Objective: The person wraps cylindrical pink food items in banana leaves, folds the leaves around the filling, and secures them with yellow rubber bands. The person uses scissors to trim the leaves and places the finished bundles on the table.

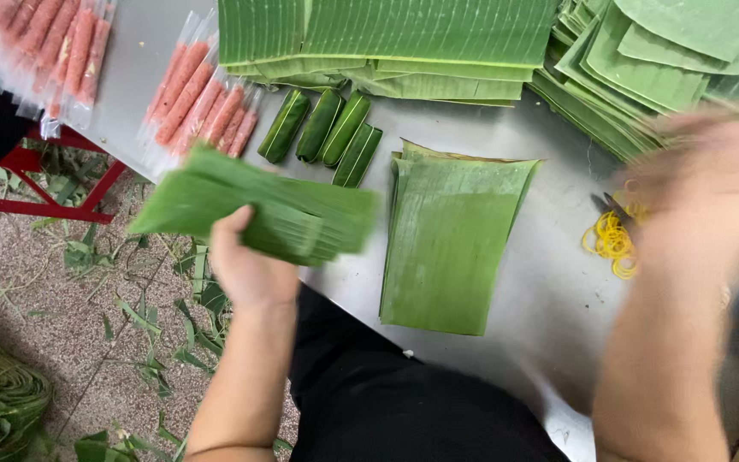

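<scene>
Left hand: my left hand is closed around a thick bundle of cut banana leaf strips; the fingers wrap under it and the thumb side faces me.
Bundle: I see it held off the near left edge of the surface, partly over the floor, lying roughly level and a little blurred.
Right hand: my right hand is a blur at the right side of the surface; I cannot tell how far its fingers are spread, nor whether it has hold of anything.
Near the right hand: a small heap of yellow rubber bands lies just beside it, to its left.
Middle of the surface: a stack of trimmed leaf sheets lies flat between my two hands, narrow end toward me.
Behind that stack: four small leaf-wrapped rolls lie side by side, touching.
Far edge: large leaf piles, with more cut leaves stacked to the right.
Far left: pink sausages in clear wrap, in two groups.
Floor: leaf scraps are scattered beside a red stool.
</scene>
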